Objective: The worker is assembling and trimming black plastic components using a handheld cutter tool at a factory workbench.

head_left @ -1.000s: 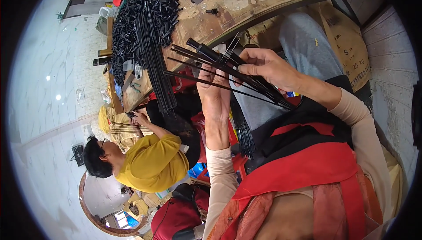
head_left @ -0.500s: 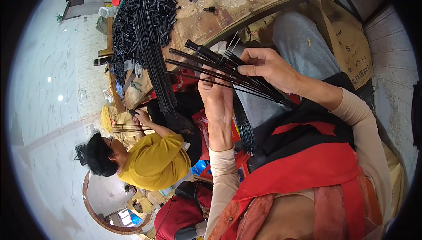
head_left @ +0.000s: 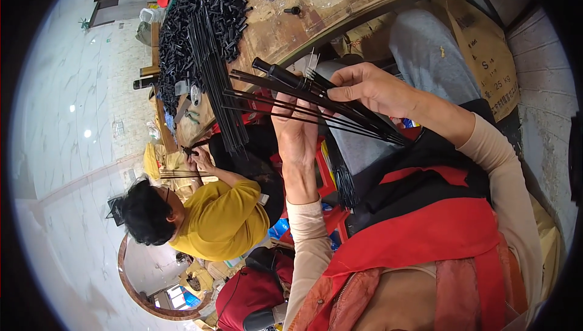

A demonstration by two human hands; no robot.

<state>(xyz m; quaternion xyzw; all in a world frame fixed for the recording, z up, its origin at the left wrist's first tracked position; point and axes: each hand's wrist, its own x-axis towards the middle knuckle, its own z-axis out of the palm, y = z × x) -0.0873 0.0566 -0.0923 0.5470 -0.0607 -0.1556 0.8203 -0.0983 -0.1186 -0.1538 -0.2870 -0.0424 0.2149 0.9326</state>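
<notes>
My left hand (head_left: pixel 296 126) is closed around a cluster of long, thin black rods (head_left: pixel 358 126) and a black ribbed tube (head_left: pixel 280 75). The rods look like umbrella ribs. They fan out past my fingers on the left and draw together toward my lap on the right. Thin silvery wires (head_left: pixel 313 61) stick up beside the tube. With thumb and forefinger, my right hand (head_left: pixel 376 91) pinches near the tube's right end, among the rods. What exactly sits between those fingertips is too small to tell.
A heap of small black tubular parts (head_left: pixel 197 21) and a bundle of black rods (head_left: pixel 218 88) lie on the worn wooden table (head_left: pixel 316 18). A co-worker in a yellow top (head_left: pixel 218 222) sits at left, handling rods. A brown sack (head_left: pixel 480 46) stands at right.
The view has shifted slightly. The tube and rods have tilted a little in my left hand, and the rods at its left side sit more spread. My right hand keeps its pinch.
</notes>
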